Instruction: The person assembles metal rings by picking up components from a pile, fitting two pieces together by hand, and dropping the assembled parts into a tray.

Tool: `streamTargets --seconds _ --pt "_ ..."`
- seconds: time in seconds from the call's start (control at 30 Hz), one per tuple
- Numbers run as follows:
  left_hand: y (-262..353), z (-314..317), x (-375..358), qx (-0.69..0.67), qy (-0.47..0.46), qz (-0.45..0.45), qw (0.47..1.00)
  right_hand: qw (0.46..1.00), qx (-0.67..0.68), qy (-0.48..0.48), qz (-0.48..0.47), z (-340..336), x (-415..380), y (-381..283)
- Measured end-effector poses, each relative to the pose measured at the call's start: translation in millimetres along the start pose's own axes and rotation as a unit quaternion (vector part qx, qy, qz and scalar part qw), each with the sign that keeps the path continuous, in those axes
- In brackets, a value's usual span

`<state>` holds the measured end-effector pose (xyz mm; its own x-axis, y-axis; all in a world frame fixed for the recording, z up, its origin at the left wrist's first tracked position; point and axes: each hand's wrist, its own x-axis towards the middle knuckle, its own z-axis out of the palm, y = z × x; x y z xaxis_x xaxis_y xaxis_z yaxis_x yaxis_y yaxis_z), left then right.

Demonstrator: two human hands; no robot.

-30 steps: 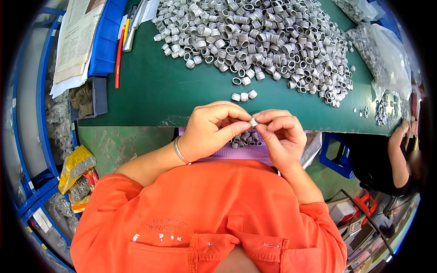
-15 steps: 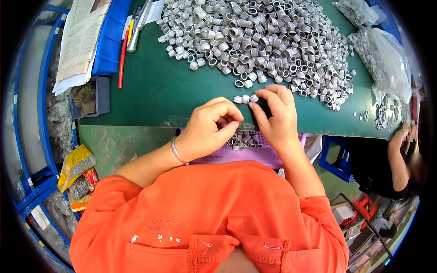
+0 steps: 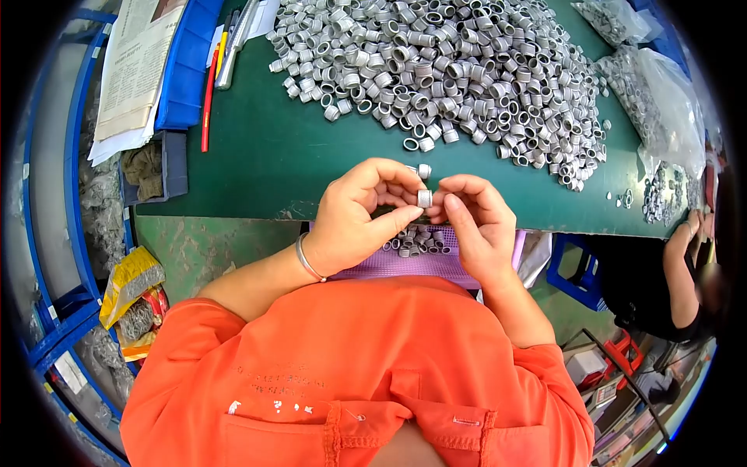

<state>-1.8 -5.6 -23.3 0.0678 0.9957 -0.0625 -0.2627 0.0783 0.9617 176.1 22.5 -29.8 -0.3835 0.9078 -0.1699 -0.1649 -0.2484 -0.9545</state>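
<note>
**Pinching one grey ring at the table's near edge**

A single grey ring (image 3: 424,199) is being held upright between the thumb and forefinger of the left hand (image 3: 354,210), which are being kept clamped on its ends. The right hand (image 3: 484,229) is being held just beside it, fingers curled and tips pointed at the ring; whether contact is being made cannot be told. The ring is thus being kept in the narrow gap between both hands.

Just beyond the left fingertips, loose rings (image 3: 424,171) are being partly covered from view. The near edge of the green table (image 3: 264,171) is being overlapped by both hands, and a purple basket (image 3: 447,270) holding more rings is being framed beneath the wrists. Forward, movement is being bounded by the large pile (image 3: 436,70). To the left, a broad green stretch is being left open as far as the grey bin (image 3: 176,167); to the right, a narrower strip is being bounded by small scattered pieces (image 3: 657,198).
</note>
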Motion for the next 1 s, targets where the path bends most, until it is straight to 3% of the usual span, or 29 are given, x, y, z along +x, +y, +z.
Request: streamTargets --seconds 0.2,0.27,0.33,0.4,0.47,0.53,0.57,0.67,0.7,0.8,1.0 --pt "2.8 2.6 -1.9 0.052 0.025 0.009 0.998 0.999 0.042 -0.023 -0.02 5.7 -3.4 3.9" --pt "6.6 -4.4 2.5 0.257 -0.043 0.173 0.95 0.981 -0.134 -0.037 -0.137 -0.2 -0.2 6.9" --pt "7.3 -9.1 -0.4 0.25 -0.057 0.156 0.954 0.97 -0.145 -0.047 -0.192 -2.8 4.8 3.0" --pt "7.9 -13.8 -0.8 0.272 -0.101 0.178 0.94 0.927 -0.221 -0.177 -0.248 -13.2 8.5 0.4" --pt "9.4 -13.2 -2.5 0.281 -0.097 0.175 0.939 0.928 -0.227 -0.176 -0.238 -11.7 12.5 -1.9" --pt "8.5 -10.6 -5.1 0.256 -0.026 0.067 0.964 0.886 -0.354 -0.048 -0.294 -4.2 22.6 2.8" --pt "2.4 -11.9 -6.5 0.246 -0.012 0.043 0.968 0.872 -0.412 0.003 -0.264 2.4 25.4 2.2" --pt "-1.5 -4.8 -5.1 0.166 0.049 -0.035 0.984 0.835 -0.473 0.02 -0.282 2.3 32.6 5.7" --pt "-0.3 -5.8 -4.7 0.144 0.041 -0.065 0.987 0.863 -0.429 0.009 -0.268 0.5 31.2 9.0" --pt "1.9 -4.8 -1.7 0.101 0.046 -0.116 0.987 0.877 -0.393 0.002 -0.275 -2.1 27.2 13.5" --pt "-0.7 -7.2 4.8 0.142 0.029 -0.132 0.981 0.84 -0.463 0.01 -0.283 4.2 31.7 10.4"
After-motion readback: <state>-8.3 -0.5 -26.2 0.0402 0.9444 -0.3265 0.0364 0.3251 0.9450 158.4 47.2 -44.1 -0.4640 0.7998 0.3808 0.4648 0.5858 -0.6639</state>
